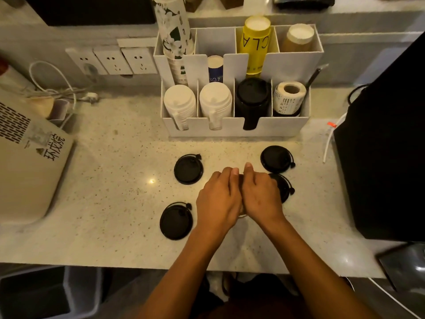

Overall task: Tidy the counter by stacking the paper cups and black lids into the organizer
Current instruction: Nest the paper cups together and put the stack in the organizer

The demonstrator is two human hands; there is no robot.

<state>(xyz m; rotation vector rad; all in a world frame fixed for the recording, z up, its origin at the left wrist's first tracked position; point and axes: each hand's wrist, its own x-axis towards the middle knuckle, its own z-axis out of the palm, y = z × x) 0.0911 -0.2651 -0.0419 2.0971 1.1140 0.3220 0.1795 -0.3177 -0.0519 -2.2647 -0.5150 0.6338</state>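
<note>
While my left hand and right hand cup together over something hidden, contents I cannot tell, four black lids lie loose: at 10 o'clock, 8 o'clock, 1 o'clock, and one under my right hand. The organizer at 12 o'clock already holds a black lid stack; most stacking remains.

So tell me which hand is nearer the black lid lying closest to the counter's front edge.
Left. The left hand sits just right of that front lid, beside it. The right hand lies farther right, over another lid.
</note>
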